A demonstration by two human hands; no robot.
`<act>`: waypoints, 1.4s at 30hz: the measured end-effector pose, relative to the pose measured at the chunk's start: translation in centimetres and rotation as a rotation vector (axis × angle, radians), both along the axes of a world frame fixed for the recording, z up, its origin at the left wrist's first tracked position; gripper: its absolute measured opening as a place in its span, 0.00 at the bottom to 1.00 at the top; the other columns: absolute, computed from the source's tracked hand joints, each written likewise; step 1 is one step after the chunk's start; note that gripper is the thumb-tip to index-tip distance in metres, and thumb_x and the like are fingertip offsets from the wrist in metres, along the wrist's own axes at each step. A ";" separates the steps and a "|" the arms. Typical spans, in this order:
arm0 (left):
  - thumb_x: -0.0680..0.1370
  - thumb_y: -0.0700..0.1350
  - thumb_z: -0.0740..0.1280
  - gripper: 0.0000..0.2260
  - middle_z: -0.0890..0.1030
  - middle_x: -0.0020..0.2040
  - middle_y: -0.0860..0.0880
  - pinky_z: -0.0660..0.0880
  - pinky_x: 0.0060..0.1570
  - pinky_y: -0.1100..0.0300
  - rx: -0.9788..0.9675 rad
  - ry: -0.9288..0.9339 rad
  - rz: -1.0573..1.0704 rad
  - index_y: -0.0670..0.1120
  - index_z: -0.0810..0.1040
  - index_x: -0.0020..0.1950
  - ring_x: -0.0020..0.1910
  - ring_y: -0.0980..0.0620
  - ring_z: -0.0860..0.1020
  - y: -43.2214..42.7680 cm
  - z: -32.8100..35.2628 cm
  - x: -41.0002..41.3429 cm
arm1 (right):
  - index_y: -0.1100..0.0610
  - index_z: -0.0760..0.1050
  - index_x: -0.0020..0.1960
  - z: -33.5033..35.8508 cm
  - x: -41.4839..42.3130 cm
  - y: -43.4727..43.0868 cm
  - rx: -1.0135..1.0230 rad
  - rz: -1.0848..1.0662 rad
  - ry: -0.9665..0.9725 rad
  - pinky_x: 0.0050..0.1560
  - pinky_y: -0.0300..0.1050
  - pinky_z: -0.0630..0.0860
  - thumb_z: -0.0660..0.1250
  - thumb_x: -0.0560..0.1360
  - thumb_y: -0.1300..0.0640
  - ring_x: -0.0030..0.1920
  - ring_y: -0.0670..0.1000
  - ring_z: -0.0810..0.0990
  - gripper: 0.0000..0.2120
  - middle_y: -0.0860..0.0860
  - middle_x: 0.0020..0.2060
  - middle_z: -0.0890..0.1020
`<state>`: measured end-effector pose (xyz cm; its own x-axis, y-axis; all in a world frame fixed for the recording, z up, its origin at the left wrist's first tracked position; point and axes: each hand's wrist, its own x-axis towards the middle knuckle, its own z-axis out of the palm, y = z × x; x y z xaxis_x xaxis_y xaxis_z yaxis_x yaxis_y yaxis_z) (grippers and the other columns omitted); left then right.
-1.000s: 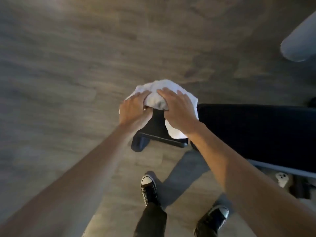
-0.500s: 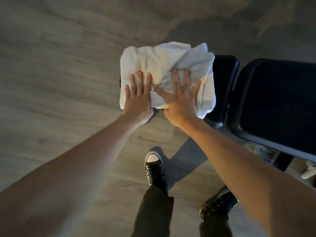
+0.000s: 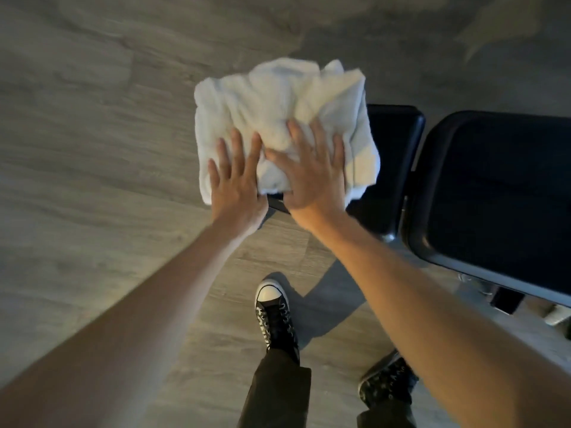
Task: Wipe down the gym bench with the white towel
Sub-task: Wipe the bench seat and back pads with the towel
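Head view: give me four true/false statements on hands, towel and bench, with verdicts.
1. Both hands lie flat on the white towel. True: left hand, right hand.
2. The towel covers the large bench pad. False: it lies on the small end pad.
3. The right hand grips a bunched corner. False: its fingers are spread open.
4. The two pads are black. True.
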<state>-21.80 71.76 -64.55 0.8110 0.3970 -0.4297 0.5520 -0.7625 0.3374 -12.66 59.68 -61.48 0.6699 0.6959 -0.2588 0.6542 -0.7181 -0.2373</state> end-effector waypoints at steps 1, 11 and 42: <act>0.77 0.44 0.66 0.43 0.40 0.85 0.42 0.45 0.80 0.37 -0.008 0.012 -0.007 0.52 0.42 0.85 0.83 0.37 0.39 -1.1 0.1 -1.2 | 0.38 0.67 0.74 0.1 -1.3 -1.2 0.011 -0.014 0.011 0.79 0.67 0.46 0.68 0.74 0.45 0.82 0.63 0.49 0.29 0.51 0.83 0.56; 0.74 0.47 0.54 0.40 0.35 0.84 0.44 0.40 0.78 0.31 -0.105 0.046 -0.161 0.55 0.37 0.84 0.81 0.38 0.33 -6.8 2.9 4.8 | 0.32 0.56 0.78 1.9 2.1 -9.1 -0.066 -0.202 -0.033 0.75 0.79 0.45 0.73 0.71 0.53 0.82 0.66 0.43 0.43 0.51 0.84 0.49; 0.81 0.64 0.50 0.35 0.44 0.85 0.43 0.44 0.76 0.30 -0.229 -0.204 -0.182 0.53 0.44 0.85 0.83 0.35 0.43 -14.8 9.3 19.3 | 0.39 0.70 0.73 11.0 16.4 -15.3 0.053 -0.238 -0.133 0.65 0.62 0.75 0.73 0.76 0.56 0.74 0.62 0.69 0.29 0.52 0.81 0.63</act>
<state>-2.53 56.97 -55.23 0.9379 0.1500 -0.3127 0.3175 -0.7340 0.6003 3.74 44.39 -50.49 0.8420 0.5247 -0.1252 0.4961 -0.8443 -0.2025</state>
